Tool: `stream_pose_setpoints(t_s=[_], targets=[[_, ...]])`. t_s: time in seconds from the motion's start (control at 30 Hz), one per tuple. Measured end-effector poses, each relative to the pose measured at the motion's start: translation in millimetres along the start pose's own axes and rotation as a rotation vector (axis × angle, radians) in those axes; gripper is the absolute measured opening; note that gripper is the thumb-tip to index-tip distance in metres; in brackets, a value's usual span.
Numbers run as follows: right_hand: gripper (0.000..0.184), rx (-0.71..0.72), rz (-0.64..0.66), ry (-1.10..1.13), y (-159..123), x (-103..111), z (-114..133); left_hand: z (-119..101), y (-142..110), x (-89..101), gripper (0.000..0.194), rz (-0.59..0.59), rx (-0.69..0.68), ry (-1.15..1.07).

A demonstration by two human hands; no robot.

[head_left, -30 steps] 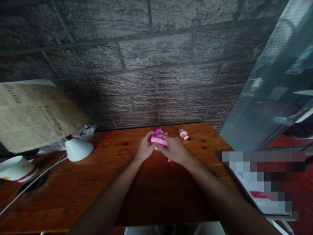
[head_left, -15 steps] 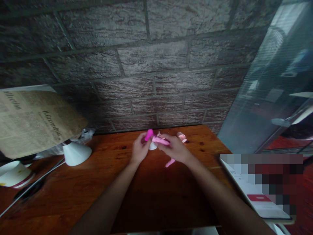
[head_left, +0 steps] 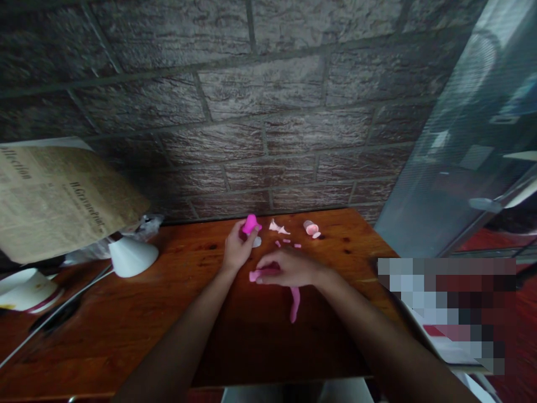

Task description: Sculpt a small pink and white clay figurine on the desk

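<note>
My left hand (head_left: 238, 246) is closed around a bright magenta bell-shaped lump (head_left: 250, 223) that looks like modelling clay, held above the table. A small whitish round piece (head_left: 257, 242) shows just under it; whether it is attached I cannot tell. Lower and to the right, my right hand (head_left: 289, 266) grips a paler pink roll of clay (head_left: 254, 276), palm down near the tabletop. A curved pink strip (head_left: 295, 307) sticks out below that hand; any join is hidden. Beyond it lie several short pink bits (head_left: 297, 245) and a pale pink pointed piece (head_left: 277, 227).
On the wooden table (head_left: 159, 330), a small pinkish tub (head_left: 311, 228) stands at the back right. At left are a white cone (head_left: 133, 257) with a cable, a paper bowl (head_left: 27, 288) and a newsprint-patterned sheet (head_left: 50, 196). A brick wall (head_left: 264, 112) rises behind.
My right hand has moved down and toward me with the pink roll, away from my left hand. The pale bits behind are now uncovered. My left hand keeps the magenta lump.
</note>
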State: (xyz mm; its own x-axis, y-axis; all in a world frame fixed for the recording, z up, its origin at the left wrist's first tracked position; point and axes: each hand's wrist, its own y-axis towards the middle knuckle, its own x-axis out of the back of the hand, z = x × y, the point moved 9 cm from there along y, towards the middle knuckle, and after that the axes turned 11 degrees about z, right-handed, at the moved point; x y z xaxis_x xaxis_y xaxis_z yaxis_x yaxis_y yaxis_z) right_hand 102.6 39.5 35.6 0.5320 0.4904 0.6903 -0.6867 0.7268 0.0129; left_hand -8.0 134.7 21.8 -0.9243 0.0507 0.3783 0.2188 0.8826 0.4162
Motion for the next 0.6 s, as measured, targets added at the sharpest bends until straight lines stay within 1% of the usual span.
stream_pose_setpoints(t_s=[0.13,0.2,0.27,0.33,0.4,0.47,0.5,0.6], targets=[[0.024,0.036,0.055,-0.011,1,-3,3,2,0,-0.9,0.043,-0.004,0.013,0.019],[0.02,0.058,0.027,-0.034,2,0,5,2,0,0.5,0.044,-0.019,0.018,0.044],[0.016,0.072,-0.093,-0.05,1,13,4,1,0,1.7,0.044,-0.029,0.007,0.058],[0.013,0.044,-0.272,-0.087,-3,32,-4,0,1,2.4,0.042,-0.035,-0.007,0.057],[0.013,-0.059,-0.471,-0.151,-11,53,-19,0,1,2.5,0.039,-0.038,-0.011,0.033],[0.019,-0.228,-0.609,-0.215,-20,69,-39,1,1,0.9,0.038,-0.031,-0.008,-0.017],[0.023,-0.297,-0.649,-0.23,-24,75,-48,1,1,-0.5,0.038,-0.024,-0.009,-0.049],[0.03,-0.385,-0.635,-0.238,-24,78,-68,0,0,-6.3,0.041,0.004,-0.014,-0.133]])
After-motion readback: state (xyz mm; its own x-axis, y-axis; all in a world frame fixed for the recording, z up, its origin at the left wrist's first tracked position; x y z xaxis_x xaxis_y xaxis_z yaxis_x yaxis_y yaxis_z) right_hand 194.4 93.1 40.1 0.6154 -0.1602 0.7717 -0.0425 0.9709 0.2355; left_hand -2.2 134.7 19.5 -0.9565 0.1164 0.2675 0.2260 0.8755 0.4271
